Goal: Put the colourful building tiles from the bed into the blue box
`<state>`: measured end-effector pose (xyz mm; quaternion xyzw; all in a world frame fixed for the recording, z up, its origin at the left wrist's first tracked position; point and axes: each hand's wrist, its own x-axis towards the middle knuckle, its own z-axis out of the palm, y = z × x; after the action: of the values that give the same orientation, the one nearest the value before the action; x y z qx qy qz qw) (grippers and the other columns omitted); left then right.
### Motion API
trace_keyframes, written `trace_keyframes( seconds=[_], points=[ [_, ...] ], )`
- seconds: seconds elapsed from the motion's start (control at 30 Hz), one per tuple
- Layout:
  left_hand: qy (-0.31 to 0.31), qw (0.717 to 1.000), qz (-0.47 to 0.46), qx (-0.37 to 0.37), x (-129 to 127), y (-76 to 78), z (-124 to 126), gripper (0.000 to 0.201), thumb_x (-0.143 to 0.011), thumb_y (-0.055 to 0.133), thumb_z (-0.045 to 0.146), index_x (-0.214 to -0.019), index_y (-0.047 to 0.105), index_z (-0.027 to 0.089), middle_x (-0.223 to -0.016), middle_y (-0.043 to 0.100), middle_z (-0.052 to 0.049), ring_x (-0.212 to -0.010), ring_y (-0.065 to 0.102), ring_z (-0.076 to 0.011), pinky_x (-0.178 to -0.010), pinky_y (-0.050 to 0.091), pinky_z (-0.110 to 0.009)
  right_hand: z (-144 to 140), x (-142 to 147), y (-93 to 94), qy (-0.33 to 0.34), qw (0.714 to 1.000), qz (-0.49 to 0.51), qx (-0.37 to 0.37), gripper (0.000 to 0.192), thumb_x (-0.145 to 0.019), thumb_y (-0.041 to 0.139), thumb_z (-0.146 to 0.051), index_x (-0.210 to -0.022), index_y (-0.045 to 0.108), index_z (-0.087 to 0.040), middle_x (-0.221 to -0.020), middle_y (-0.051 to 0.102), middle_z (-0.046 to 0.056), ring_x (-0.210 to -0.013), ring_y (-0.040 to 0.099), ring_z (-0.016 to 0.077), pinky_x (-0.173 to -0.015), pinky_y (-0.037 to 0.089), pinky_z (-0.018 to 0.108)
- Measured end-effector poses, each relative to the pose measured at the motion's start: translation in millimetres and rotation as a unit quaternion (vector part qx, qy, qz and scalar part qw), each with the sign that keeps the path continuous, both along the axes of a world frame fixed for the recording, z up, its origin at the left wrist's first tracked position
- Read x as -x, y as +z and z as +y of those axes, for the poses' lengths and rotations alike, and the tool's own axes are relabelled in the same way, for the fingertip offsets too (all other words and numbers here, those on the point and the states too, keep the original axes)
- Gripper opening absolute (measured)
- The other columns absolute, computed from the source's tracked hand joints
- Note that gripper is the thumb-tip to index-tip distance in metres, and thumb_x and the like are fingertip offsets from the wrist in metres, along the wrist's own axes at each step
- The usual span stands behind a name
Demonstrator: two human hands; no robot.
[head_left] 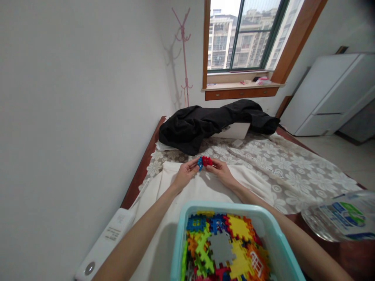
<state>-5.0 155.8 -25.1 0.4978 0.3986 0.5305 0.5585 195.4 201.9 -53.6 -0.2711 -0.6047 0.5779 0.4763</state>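
Note:
Over the white cloth, my left hand [186,171] pinches a small blue interlocking block [200,163]. A red interlocking block [206,160] with toothed edges is gripped between the fingers of my right hand [222,171]. The two blocks touch side by side; whether they are locked together I cannot tell. Nearer to me, between my forearms, stands a light-blue plastic tub [225,205]. It is filled with loose toothed blocks in yellow, grey, green, orange, blue and red, among them a grey square piece [221,248].
White cloth [171,207] covers the near table, with a floral tablecloth [295,171] beyond. Black fabric [187,127] lies at the back over a white box [234,130]. A large clear plastic bottle [340,216] lies at right, a white device [108,238] at left by the wall.

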Motion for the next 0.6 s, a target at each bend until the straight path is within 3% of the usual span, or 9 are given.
trace_keyframes(
  seconds=[0.33,0.6],
  points=[
    [0.004,1.000,0.006,-0.012,2.0,1.0,-0.7,0.065,-0.075,0.089,0.044,-0.132,0.073,0.017,-0.125,0.078,-0.015,-0.109,0.073,-0.0266,-0.093,0.054,-0.033,-3.1,1.3,5.1,0.004,1.000,-0.005,-0.026,0.033,-0.083,0.081,-0.039,-0.113,0.078,-0.026,-0.110,0.073,0.004,-0.105,0.065,0.0244,-0.095,0.055,0.038],
    [-0.004,1.000,0.008,-0.015,2.9,0.2,0.8,0.065,-0.080,0.086,0.045,-0.136,0.071,0.016,-0.119,0.080,-0.013,-0.102,0.073,-0.0230,-0.088,0.054,-0.029,-2.7,-2.8,7.1,0.024,0.999,-0.003,-0.038,0.036,-0.088,0.076,-0.041,-0.121,0.078,-0.028,-0.120,0.070,0.006,-0.113,0.063,0.0260,-0.097,0.054,0.038]
  ],
)
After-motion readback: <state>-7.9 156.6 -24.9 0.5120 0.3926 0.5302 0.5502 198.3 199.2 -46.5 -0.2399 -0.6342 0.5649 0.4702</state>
